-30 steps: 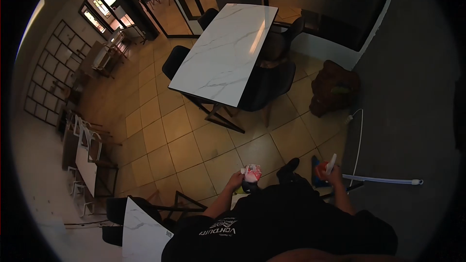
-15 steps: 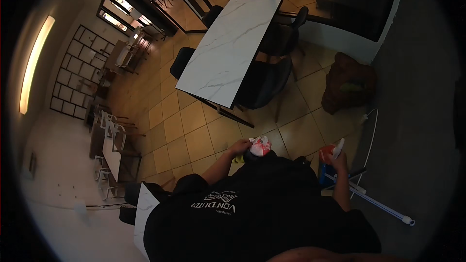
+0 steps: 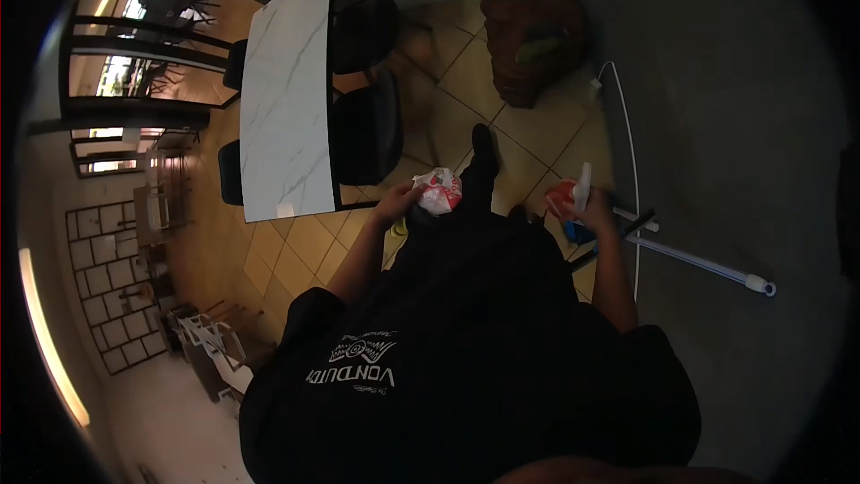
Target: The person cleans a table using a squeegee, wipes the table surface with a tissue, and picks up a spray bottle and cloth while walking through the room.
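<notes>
My left hand (image 3: 399, 201) is closed on a crumpled white-and-red plastic bag (image 3: 439, 191), held in front of my black trousers. Below that hand a small piece of something yellow-green (image 3: 399, 228) shows; I cannot tell whether the hand touches it. On the other side, my right hand (image 3: 595, 213) grips a red item with a white upright part (image 3: 564, 199); its exact kind is unclear. Just under the right hand are a blue object (image 3: 578, 233) and a pale pole (image 3: 703, 265) with a white end, leaning at an angle.
A white marble-look table (image 3: 287, 99) stands ahead to the left, with black chairs (image 3: 367, 130) along its sides. Farther ahead, a dark reddish sack (image 3: 533, 45) with something green on it rests on the tiled floor. A white cable (image 3: 632, 152) runs along the grey wall at right.
My view has turned to the right and I have moved forward, with a foot now showing ahead. Table and sack appear farther left and higher. Both hands keep their items.
</notes>
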`<action>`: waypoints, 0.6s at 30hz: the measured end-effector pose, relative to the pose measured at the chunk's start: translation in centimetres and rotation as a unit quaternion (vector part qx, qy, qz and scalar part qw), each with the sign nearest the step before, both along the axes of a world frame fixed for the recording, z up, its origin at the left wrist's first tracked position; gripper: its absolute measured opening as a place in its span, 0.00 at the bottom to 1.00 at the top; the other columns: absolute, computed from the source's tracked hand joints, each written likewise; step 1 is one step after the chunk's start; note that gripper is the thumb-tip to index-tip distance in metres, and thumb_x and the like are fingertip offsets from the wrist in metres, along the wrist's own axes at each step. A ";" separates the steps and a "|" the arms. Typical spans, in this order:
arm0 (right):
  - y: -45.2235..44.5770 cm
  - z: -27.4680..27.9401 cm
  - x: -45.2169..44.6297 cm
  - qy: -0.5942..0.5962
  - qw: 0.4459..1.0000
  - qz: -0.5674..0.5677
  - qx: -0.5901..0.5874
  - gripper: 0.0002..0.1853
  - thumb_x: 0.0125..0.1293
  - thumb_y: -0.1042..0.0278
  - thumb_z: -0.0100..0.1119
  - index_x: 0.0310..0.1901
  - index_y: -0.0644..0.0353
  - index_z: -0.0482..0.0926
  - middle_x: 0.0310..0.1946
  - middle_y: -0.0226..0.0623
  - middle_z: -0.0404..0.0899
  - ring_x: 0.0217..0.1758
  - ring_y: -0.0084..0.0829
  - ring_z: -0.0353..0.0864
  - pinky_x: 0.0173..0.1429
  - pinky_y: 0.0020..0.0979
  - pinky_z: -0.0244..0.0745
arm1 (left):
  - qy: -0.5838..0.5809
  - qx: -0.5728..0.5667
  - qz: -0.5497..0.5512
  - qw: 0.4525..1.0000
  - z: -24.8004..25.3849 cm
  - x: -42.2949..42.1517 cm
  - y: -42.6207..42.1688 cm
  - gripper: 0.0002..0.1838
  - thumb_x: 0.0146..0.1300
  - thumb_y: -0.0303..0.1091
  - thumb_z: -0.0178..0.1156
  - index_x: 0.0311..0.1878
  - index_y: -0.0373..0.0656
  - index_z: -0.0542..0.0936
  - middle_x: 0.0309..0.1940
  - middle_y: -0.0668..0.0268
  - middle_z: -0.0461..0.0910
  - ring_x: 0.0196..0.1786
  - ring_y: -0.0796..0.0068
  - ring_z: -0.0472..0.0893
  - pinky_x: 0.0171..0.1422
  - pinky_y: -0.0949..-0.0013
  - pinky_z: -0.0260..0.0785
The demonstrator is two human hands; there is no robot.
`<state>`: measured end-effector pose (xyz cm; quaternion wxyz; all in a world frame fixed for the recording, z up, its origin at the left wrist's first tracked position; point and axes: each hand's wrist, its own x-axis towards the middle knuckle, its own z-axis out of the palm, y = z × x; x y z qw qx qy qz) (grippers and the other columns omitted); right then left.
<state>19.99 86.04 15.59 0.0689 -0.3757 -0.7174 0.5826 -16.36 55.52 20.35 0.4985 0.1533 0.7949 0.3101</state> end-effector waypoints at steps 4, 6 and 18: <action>1.2 2.1 -0.2 -0.055 0.998 -0.026 -0.019 0.25 0.52 0.64 0.74 0.53 0.60 0.84 0.37 0.36 0.87 0.32 0.32 0.83 0.38 0.32 0.77 | 0.027 0.017 -0.012 0.999 -0.6 -2.6 6.8 0.24 0.72 0.50 0.58 0.52 0.34 0.82 0.34 0.67 0.80 0.33 0.81 0.74 0.38 0.75 0.69; 1.5 -0.2 0.4 -0.065 0.997 -0.038 -0.004 0.25 0.52 0.64 0.74 0.53 0.61 0.84 0.37 0.36 0.87 0.32 0.31 0.83 0.38 0.32 0.76 | 0.037 0.024 -0.030 0.999 -2.7 -5.1 10.4 0.25 0.70 0.50 0.60 0.52 0.32 0.82 0.34 0.65 0.81 0.34 0.79 0.75 0.39 0.74 0.70; 6.4 5.4 -3.0 -0.048 0.984 -0.163 -0.055 0.27 0.55 0.71 0.72 0.57 0.66 0.78 0.37 0.43 0.84 0.25 0.31 0.81 0.27 0.30 0.74 | 0.039 0.040 0.041 0.998 -18.0 -18.1 41.6 0.31 0.60 0.50 0.66 0.49 0.24 0.82 0.41 0.49 0.84 0.40 0.63 0.83 0.46 0.66 0.76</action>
